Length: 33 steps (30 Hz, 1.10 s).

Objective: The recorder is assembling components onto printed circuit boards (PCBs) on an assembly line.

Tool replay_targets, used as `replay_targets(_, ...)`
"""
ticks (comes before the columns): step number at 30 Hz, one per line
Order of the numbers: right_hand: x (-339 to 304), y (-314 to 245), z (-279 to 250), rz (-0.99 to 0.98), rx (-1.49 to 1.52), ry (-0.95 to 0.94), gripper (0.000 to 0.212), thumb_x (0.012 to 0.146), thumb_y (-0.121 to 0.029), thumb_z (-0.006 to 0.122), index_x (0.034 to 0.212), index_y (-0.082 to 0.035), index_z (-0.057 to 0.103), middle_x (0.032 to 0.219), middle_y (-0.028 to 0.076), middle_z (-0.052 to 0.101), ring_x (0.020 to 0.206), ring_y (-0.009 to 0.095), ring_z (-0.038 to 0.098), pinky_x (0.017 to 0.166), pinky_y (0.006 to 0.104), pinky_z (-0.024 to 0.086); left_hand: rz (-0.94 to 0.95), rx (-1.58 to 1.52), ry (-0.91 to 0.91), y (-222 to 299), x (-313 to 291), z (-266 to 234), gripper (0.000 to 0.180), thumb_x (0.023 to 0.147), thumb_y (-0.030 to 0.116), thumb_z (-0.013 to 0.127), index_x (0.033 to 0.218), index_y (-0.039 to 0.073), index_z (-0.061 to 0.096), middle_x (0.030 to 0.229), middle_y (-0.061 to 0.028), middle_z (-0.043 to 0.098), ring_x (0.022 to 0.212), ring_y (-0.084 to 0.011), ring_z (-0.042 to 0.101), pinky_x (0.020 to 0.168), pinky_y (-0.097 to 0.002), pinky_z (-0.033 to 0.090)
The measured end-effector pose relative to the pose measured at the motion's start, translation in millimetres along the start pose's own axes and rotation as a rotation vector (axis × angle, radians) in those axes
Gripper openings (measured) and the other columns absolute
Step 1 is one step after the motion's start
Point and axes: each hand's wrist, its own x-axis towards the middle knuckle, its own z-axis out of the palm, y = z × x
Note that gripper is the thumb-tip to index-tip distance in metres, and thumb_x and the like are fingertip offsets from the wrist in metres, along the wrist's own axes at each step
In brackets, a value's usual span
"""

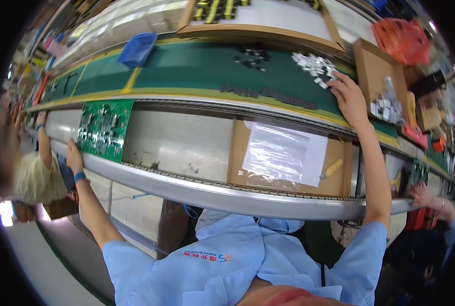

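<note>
1. Circuit board (104, 130), green, one: lies across the left part of the conveyor (227, 198).
2. Left hand (74, 158) (blue band at the wrist): above the conveyor's near rail, at the board's near left corner; whether the fingers pinch it, cannot tell.
3. Right hand (351, 101): reaches across the conveyor, fingers curved and slightly parted at the white pieces (311, 63); whether one is pinched, cannot tell.
4. White pieces, loose pile: on the green bench (186, 66) beyond the conveyor.
5. Dark parts (271, 96), row: just beyond the conveyor's far rail.
6. Cardboard tray (238, 145): between the conveyor's rails.
</note>
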Motion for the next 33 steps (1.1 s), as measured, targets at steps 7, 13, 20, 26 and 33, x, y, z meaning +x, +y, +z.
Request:
replay_targets(7, -33.5, 7.5, -17.0, 0.038, 0.016, 0.115, 0.011, 0.084, -0.006, 0.069, 0.095, -0.008, 0.067, 0.093, 0.005, 0.062, 0.095, 0.027, 0.063, 0.082, 0.0387, 0.05, 0.149, -0.268, -0.14, 110.5, -101.2, -11.9, 0.065, 0.105, 0.053, 0.039, 0.118, -0.004, 0.069, 0.113, -0.0181, 0.071, 0.109, -0.0238, 0.064, 0.096, -0.0321, 0.045)
replay_targets(13, -17.4, -0.2, -6.4, -0.018, 0.031, 0.189, 0.007, 0.087, -0.013, 0.068, 0.093, -0.009, 0.07, 0.092, 0.004, 0.062, 0.092, 0.025, 0.062, 0.079, 0.0368, 0.049, 0.248, -0.336, -0.46, 206.2, -195.1, -43.6, 0.063, 0.108, 0.048, 0.036, 0.108, -0.004, 0.072, 0.098, -0.0145, 0.072, 0.093, -0.0215, 0.063, 0.091, -0.0315, 0.045)
replay_targets(20, 6.3, -15.5, 7.6, 0.051, 0.042, 0.081, 0.016, 0.085, -0.022, 0.072, 0.093, -0.008, 0.07, 0.093, 0.006, 0.064, 0.094, 0.026, 0.061, 0.079, 0.0391, 0.049, 0.717, -0.116, -0.759, 340.1, -265.8, -57.6, 0.045, 0.105, 0.035, 0.047, 0.091, 0.001, 0.074, 0.084, -0.0099, 0.072, 0.083, -0.0249, 0.066, 0.107, -0.0477, 0.038)
replay_targets(26, -11.7, -12.5, 9.6, 0.131, 0.057, 0.041, 0.014, 0.087, -0.022, 0.07, 0.09, -0.01, 0.064, 0.09, 0.006, 0.066, 0.093, 0.028, 0.063, 0.075, 0.0403, 0.052, 1.059, -0.143, -0.461, 454.3, -268.3, -46.9, 0.015, 0.089, 0.018, 0.07, 0.089, 0.003, 0.071, 0.085, -0.0117, 0.069, 0.088, -0.0295, 0.064, 0.088, -0.0392, 0.048)
replay_targets(33, -30.3, -32.6, -26.3, 0.241, 0.227, 0.084, 0.013, 0.092, -0.017, 0.067, 0.098, -0.006, 0.062, 0.088, 0.006, 0.068, 0.079, 0.024, 0.066, 0.066, 0.034, 0.051, 1.596, -0.445, -0.424, 604.1, -309.5, 55.5, 0.018, 0.091, 0.013, 0.067, 0.105, 0.001, 0.066, 0.09, -0.0131, 0.069, 0.081, -0.0254, 0.068, 0.072, -0.0346, 0.054)
